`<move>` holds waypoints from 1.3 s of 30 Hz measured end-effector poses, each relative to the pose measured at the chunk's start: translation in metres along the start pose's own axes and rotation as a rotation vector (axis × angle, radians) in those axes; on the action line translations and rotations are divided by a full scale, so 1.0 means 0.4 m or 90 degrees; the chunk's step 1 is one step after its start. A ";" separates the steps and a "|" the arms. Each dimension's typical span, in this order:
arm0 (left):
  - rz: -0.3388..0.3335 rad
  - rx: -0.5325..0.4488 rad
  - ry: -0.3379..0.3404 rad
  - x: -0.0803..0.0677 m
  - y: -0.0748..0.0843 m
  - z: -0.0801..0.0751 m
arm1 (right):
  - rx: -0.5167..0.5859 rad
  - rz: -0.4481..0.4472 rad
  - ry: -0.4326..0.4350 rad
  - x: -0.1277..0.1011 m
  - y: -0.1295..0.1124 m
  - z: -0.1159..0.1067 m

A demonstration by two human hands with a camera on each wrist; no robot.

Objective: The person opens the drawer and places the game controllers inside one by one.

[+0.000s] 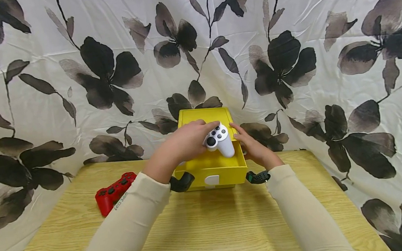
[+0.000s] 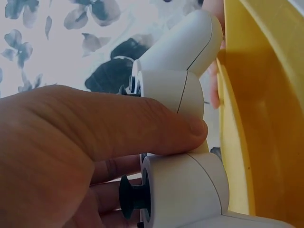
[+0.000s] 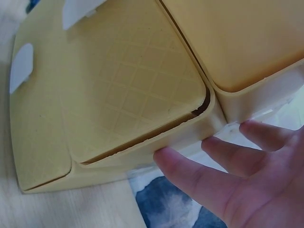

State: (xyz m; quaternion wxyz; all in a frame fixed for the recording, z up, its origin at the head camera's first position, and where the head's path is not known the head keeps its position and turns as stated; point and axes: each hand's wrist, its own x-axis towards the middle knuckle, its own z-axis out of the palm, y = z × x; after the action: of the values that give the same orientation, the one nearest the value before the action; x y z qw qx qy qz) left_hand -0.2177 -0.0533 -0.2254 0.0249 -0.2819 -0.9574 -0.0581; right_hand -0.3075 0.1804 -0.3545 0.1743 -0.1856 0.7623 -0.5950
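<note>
A cream fabric sleeve (image 1: 120, 234) on the left arm reads "LETS SLIM". The left hand (image 1: 189, 140) grips a white plastic game controller (image 1: 227, 146), thumb across it, above the pulled-out drawer (image 1: 229, 176) of a yellow plastic box (image 1: 200, 115). The right hand (image 1: 253, 145), fingers extended, touches the box's right side. A red two-handled controller (image 1: 114, 190) lies leftward on the wood-grained table (image 1: 214, 225).

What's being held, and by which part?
The left hand holds the white controller by its middle, between the two grips; the right hand touches the yellow drawer unit's side.
</note>
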 end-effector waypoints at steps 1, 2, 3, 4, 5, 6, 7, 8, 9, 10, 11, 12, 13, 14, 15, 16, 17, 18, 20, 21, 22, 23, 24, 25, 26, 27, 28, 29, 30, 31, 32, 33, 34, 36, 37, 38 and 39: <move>-0.001 -0.001 -0.004 0.002 0.002 0.002 | 0.001 -0.001 -0.001 -0.001 0.000 0.000; 0.000 -0.001 -0.006 0.003 0.003 0.005 | 0.003 -0.001 -0.002 -0.001 0.000 0.000; 0.001 -0.001 -0.008 0.004 0.004 0.007 | 0.005 -0.002 -0.003 -0.001 0.000 0.000; 0.004 -0.001 -0.009 0.004 0.005 0.009 | 0.007 -0.003 -0.004 -0.002 0.001 0.000; 0.007 -0.002 -0.011 0.005 0.006 0.011 | 0.008 -0.003 -0.004 -0.002 0.001 0.000; 0.009 -0.003 -0.012 0.005 0.006 0.014 | 0.008 -0.003 -0.004 -0.001 0.001 0.000; 0.010 -0.005 -0.014 0.006 0.006 0.017 | 0.007 -0.003 -0.003 0.000 0.001 0.001; 0.012 -0.006 -0.015 0.007 0.007 0.019 | 0.006 -0.002 -0.003 0.000 0.001 0.001; 0.015 -0.008 -0.017 0.007 0.008 0.021 | 0.005 -0.001 -0.001 0.001 0.001 0.001; 0.017 -0.009 -0.019 0.008 0.008 0.023 | 0.004 0.000 0.000 0.001 0.001 0.001; 0.018 -0.008 -0.021 0.008 0.008 0.025 | 0.004 0.000 0.002 0.002 0.001 0.001; 0.020 -0.007 -0.022 0.009 0.009 0.027 | 0.003 -0.001 0.002 0.002 0.002 0.001; 0.021 -0.007 -0.024 0.010 0.010 0.028 | 0.002 -0.002 0.001 0.002 0.002 0.001; 0.025 -0.006 -0.025 0.011 0.010 0.030 | 0.002 -0.002 0.002 0.003 0.003 0.001; 0.027 -0.007 -0.029 0.011 0.011 0.031 | 0.003 -0.002 0.002 0.003 0.003 0.001; 0.030 -0.007 -0.034 0.012 0.012 0.033 | 0.004 -0.001 0.002 0.003 0.003 0.001; 0.032 -0.007 -0.039 0.012 0.012 0.035 | 0.005 -0.001 0.001 0.003 0.003 0.000; 0.033 -0.009 -0.045 0.013 0.013 0.037 | 0.005 -0.001 0.000 0.003 0.003 0.000; 0.035 -0.014 -0.056 0.013 0.013 0.040 | 0.008 0.002 -0.003 0.003 0.002 -0.002; 0.035 -0.015 -0.061 0.014 0.013 0.042 | 0.010 0.003 -0.005 0.003 0.000 -0.002; 0.036 -0.014 -0.065 0.014 0.013 0.043 | 0.011 0.004 -0.008 0.001 -0.003 -0.002; 0.037 -0.015 -0.068 0.015 0.013 0.044 | 0.011 0.004 -0.010 -0.001 -0.007 -0.002; 0.038 -0.016 -0.070 0.016 0.012 0.046 | 0.010 0.005 -0.012 -0.003 -0.012 -0.001; 0.040 -0.015 -0.073 0.016 0.012 0.047 | 0.011 0.006 -0.013 -0.008 -0.019 0.002; 0.041 -0.015 -0.075 0.017 0.012 0.048 | 0.010 0.008 -0.014 -0.014 -0.027 0.004; 0.042 -0.014 -0.078 0.018 0.012 0.049 | 0.009 0.009 -0.014 -0.020 -0.035 0.007; 0.044 -0.013 -0.081 0.019 0.011 0.050 | 0.009 0.009 -0.015 -0.026 -0.043 0.011; 0.043 -0.013 -0.084 0.020 0.011 0.051 | 0.007 0.009 -0.014 -0.031 -0.049 0.013; 0.041 -0.014 -0.087 0.021 0.011 0.052 | 0.007 0.008 -0.015 -0.036 -0.055 0.016; 0.039 -0.014 -0.090 0.022 0.011 0.054 | 0.008 0.008 -0.014 -0.040 -0.059 0.018; 0.037 -0.016 -0.092 0.023 0.011 0.055 | 0.008 0.007 -0.014 -0.042 -0.061 0.020; 0.034 -0.016 -0.095 0.023 0.010 0.056 | 0.009 0.007 -0.014 -0.042 -0.061 0.020; 0.033 -0.020 -0.096 0.023 0.010 0.058 | 0.011 0.007 -0.012 -0.042 -0.060 0.020; 0.030 -0.026 -0.097 0.024 0.008 0.060 | 0.014 0.008 -0.010 -0.032 -0.049 0.015; 0.030 -0.029 -0.095 0.024 0.007 0.061 | 0.014 0.008 -0.009 -0.026 -0.042 0.013; 0.030 -0.031 -0.095 0.024 0.005 0.063 | 0.013 0.009 -0.006 -0.019 -0.033 0.009; 0.029 -0.033 -0.093 0.024 0.004 0.065 | 0.013 0.010 -0.004 -0.013 -0.025 0.006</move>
State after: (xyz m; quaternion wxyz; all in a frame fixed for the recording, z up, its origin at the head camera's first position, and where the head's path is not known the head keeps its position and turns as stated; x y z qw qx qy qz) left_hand -0.2254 -0.0435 -0.2502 -0.0512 -0.3078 -0.9480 -0.0618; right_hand -0.3012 0.1786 -0.3452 0.1832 -0.1799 0.7571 -0.6007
